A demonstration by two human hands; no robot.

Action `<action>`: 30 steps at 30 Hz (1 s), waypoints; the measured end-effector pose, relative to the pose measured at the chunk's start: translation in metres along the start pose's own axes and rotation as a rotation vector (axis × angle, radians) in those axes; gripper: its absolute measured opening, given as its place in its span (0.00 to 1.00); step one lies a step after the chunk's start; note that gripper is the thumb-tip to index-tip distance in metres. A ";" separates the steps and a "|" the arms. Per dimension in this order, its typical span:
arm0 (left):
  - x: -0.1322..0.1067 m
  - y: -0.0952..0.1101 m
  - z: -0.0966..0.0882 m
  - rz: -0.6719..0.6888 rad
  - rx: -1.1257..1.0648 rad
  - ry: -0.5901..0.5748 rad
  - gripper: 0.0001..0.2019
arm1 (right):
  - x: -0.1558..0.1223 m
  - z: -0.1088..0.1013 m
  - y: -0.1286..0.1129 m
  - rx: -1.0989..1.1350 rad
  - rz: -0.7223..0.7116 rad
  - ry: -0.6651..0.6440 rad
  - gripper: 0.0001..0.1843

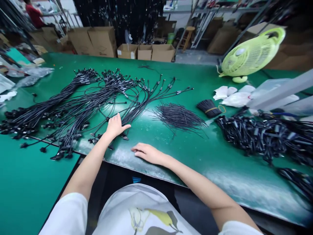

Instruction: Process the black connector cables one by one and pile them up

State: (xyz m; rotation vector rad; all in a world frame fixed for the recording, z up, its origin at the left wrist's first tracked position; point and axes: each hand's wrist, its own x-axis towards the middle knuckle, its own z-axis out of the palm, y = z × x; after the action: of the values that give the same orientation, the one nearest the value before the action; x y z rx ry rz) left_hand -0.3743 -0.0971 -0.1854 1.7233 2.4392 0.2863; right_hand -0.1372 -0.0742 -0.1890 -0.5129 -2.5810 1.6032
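A spread of loose black cables [80, 101] with plugs lies on the green table [171, 156], fanning from the left toward the middle. My left hand [115, 126] reaches into their near ends, fingers bent down over the cables, touching them. Whether it grips one I cannot make out. My right hand [146, 152] rests flat on the bare table near the front edge, fingers stretched out and holding nothing. A loose pile of thin black ties [178, 117] lies just right of my hands.
A banded bundle of ties [209, 108] and white bags [232, 96] sit further right. A heap of coiled black cables [264, 135] fills the right side. A green fan [251, 54] stands behind. Cardboard boxes [144, 51] line the far edge. A person in red [34, 14] stands far left.
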 end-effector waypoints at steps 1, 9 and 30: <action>0.005 0.006 0.002 0.013 0.018 -0.021 0.49 | 0.009 -0.002 0.001 0.204 0.088 0.093 0.12; -0.001 0.044 0.004 0.092 0.013 -0.156 0.17 | 0.090 -0.057 0.018 0.923 0.410 0.468 0.13; -0.014 0.035 -0.042 0.080 -0.568 -0.404 0.22 | 0.145 -0.079 0.013 1.209 0.343 0.491 0.20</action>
State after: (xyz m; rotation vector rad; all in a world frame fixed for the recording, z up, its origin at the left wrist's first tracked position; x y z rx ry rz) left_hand -0.3467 -0.1023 -0.1362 1.4509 1.7821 0.5220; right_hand -0.2531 0.0446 -0.1822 -1.0049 -0.9089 2.3229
